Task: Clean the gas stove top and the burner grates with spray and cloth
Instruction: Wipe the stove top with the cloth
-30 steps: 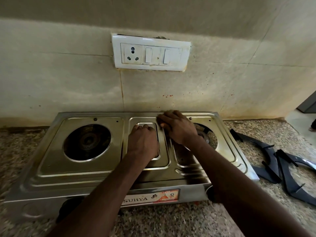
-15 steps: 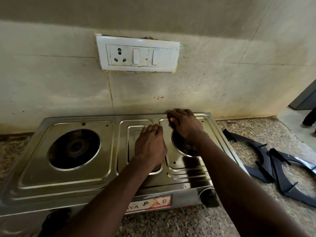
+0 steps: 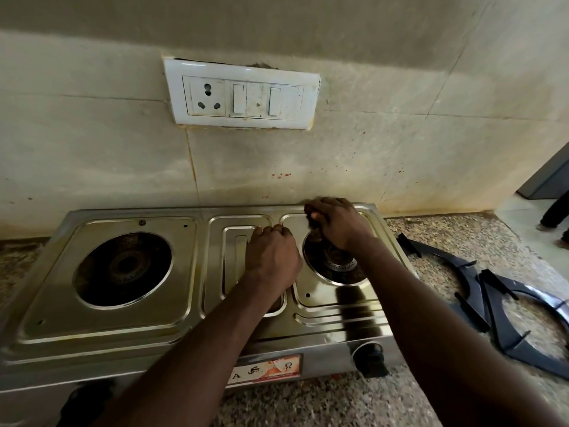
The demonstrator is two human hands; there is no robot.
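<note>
A steel two-burner gas stove (image 3: pixel 107 328) stands on the speckled counter against the wall, its grates off. My left hand (image 3: pixel 271 257) rests with curled fingers on the stove's middle panel, and I see nothing in it. My right hand (image 3: pixel 338 223) is at the back edge of the right panel, just behind the right burner (image 3: pixel 335 266). Its fingers press a small dark cloth or scrubber (image 3: pixel 314 224) against the steel. The left burner (image 3: pixel 123 266) lies uncovered. Two black burner grates (image 3: pixel 523 334) lie overlapping on the counter to the stove's right. No spray bottle shows.
A white switch and socket plate (image 3: pixel 240 95) sits on the stained tiled wall above the stove. A black knob (image 3: pixel 369 357) sticks out of the stove's front right. Another person's legs (image 3: pixel 554 217) show at the far right on the floor.
My right hand with the dark cloth has slid rightward along the stove's back edge, from the middle panel to behind the right burner. My left hand has stayed on the middle panel.
</note>
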